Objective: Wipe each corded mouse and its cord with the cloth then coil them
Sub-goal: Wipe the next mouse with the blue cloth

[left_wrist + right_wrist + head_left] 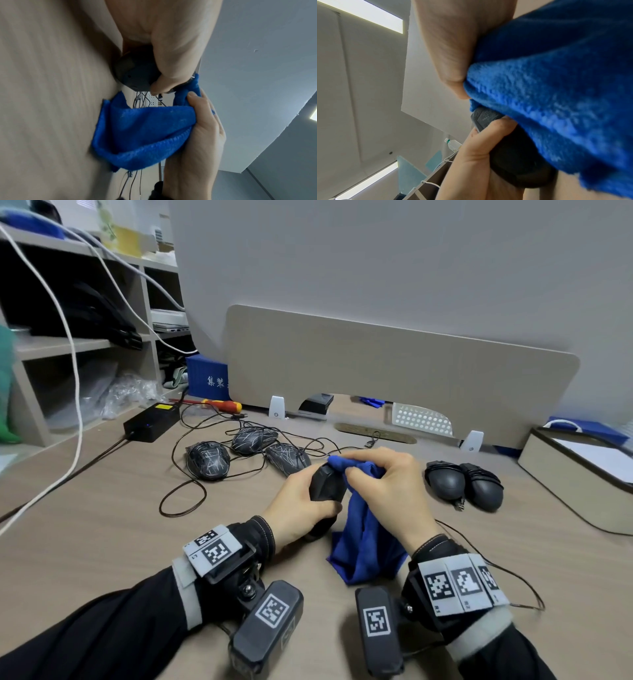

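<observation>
My left hand (301,501) grips a black corded mouse (325,486) just above the desk, thumb on its near side. My right hand (380,481) pinches the blue cloth (366,546) and presses it onto the mouse's far end; the rest of the cloth hangs to the desk. The left wrist view shows the mouse (135,73) in my fingers beside the cloth (145,132). In the right wrist view the cloth (556,94) covers most of the mouse (513,162). Three scribbled mice (207,460) lie behind with loose cords. Two coiled mice (462,484) sit on the right.
A black power brick (152,421) and a red screwdriver (222,405) lie at the back left. A beige divider panel (394,371) closes off the back. A beige box (579,467) stands at the right edge. Shelves (68,347) stand on the left. A thin cord (496,570) loops past my right wrist.
</observation>
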`<state>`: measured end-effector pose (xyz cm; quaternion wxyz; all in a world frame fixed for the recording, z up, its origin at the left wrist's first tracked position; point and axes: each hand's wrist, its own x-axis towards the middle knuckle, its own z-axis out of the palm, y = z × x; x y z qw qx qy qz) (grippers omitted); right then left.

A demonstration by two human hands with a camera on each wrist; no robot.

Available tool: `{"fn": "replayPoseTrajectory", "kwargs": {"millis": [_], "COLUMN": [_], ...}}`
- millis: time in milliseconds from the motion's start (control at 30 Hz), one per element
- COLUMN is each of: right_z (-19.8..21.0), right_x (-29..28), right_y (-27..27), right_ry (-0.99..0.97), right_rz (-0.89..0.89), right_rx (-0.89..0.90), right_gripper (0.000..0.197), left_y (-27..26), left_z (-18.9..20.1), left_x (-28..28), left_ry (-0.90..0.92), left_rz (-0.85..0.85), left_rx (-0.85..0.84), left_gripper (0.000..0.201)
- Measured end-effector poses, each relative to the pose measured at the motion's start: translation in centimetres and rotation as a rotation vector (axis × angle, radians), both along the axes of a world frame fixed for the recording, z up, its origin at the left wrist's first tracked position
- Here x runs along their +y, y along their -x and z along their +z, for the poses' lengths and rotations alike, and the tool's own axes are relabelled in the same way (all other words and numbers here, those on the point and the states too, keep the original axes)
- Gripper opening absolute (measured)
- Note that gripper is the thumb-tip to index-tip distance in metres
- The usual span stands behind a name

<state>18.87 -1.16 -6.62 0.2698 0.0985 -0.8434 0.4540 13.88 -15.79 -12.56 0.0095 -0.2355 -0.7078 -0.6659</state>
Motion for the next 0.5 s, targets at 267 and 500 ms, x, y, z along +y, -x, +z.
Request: {"fn": "replayPoseTrajectory", "kwargs": {"millis": [267,500], "right_z": [0.4,0.3], "right_x": [-0.5,0.3], "right_y": [-0.6,-0.1], "right_ry": [0.153,0.224], "right_rz": [0.190,-0.043], "right_rx": [-0.132,-0.085], "right_gripper": [0.018,0.016], "left_y": [0.2,-0.1], "left_z": [-0.1,0.1], "left_x": [-0.2,-0.2], "left_ry": [-0.046,-0.118], "left_rz": [0.031,0.000], "left_rx": [-0.016,-0.059], "left_gripper": [0.045,0.062]}}
